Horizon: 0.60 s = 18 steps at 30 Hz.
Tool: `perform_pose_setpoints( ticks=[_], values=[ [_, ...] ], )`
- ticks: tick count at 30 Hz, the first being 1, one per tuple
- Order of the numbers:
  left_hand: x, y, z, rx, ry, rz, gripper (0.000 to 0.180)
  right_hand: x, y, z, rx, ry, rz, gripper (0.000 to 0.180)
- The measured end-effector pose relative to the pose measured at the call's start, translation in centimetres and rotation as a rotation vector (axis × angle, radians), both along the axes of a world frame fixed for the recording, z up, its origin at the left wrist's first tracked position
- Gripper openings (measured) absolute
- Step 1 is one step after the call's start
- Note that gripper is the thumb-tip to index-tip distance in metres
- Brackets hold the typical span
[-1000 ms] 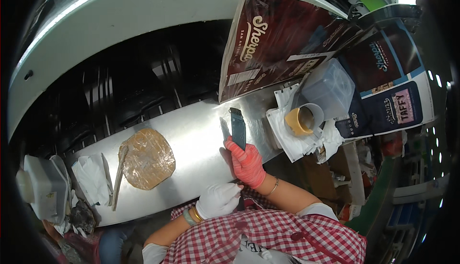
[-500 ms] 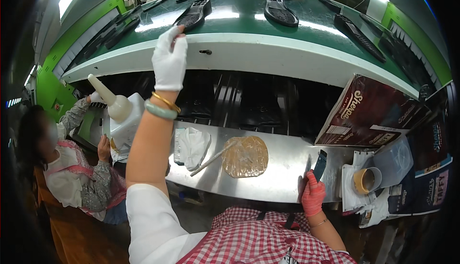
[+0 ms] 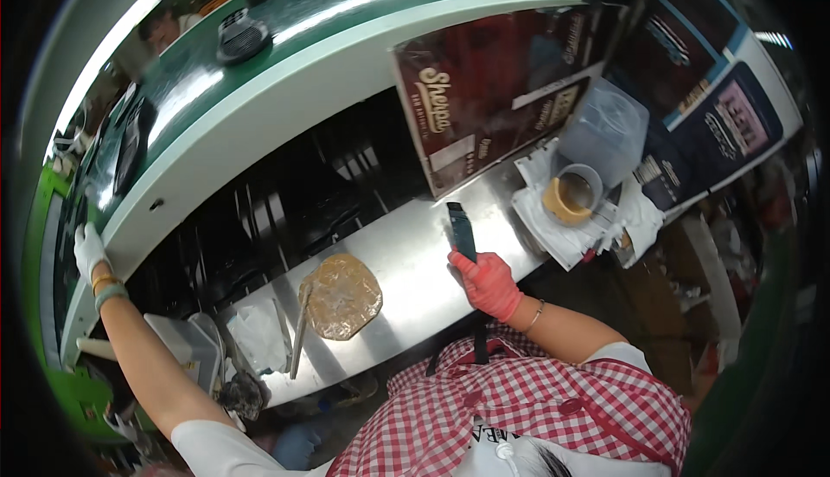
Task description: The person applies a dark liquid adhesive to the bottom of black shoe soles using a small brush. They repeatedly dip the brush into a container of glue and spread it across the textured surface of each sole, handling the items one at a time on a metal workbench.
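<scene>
My left hand [image 3: 90, 252], in a white glove, reaches out to the far left, its fingers stretched over the rim of the green conveyor belt [image 3: 197, 84]. Dark soles lie on the belt just beyond it; contact with one cannot be made out. A black shoe sole [image 3: 131, 144] lies a little farther along. My right hand [image 3: 491, 285], in a red glove, is closed round a dark blue, long flat-ended object [image 3: 462, 230] whose kind I cannot tell. It points upward above the metal bench [image 3: 415, 256]. Left of it, a round brown plastic-wrapped piece [image 3: 346, 300] lies beside a thin stick [image 3: 300, 332].
A tall maroon cardboard box [image 3: 493, 88] stands at the bench's far right. Beside it are a clear plastic container [image 3: 609, 122] and a cup with a tan-coloured band [image 3: 568, 200] on white paper. A white packet [image 3: 259, 336] and a white jug [image 3: 186, 343] sit at the left.
My view has turned right and tilted. My left hand has moved left along the belt's edge, away from the sole it was reaching at. The right hand still grips the dark blue object.
</scene>
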<state>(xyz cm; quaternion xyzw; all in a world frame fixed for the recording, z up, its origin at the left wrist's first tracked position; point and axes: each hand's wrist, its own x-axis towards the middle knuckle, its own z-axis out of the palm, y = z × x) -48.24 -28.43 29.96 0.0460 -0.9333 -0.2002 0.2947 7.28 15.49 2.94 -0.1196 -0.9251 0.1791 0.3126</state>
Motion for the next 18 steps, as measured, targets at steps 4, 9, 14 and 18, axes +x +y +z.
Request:
perform_pose_setpoints(
  ticks=[4,9,14,18],
  values=[
    [5.5,3.5,-0.1,0.005,0.19,0.058,0.059,0.0,-0.2,-0.8,-0.003,0.05,-0.025,0.041],
    [27.4,23.3,-7.3,0.621,0.534,-0.778,0.046,0.8,0.1,-0.9,-0.024,0.05,-0.067,0.044],
    [41.1,35.4,-19.5,0.927,0.009,-1.167,0.053,5.6,0.9,3.0,-0.148,0.227,0.014,0.04],
    [44.0,40.0,-25.5,1.111,-0.207,-1.291,0.035,11.6,3.6,8.2,-0.176,0.323,0.005,0.032]
  ],
)
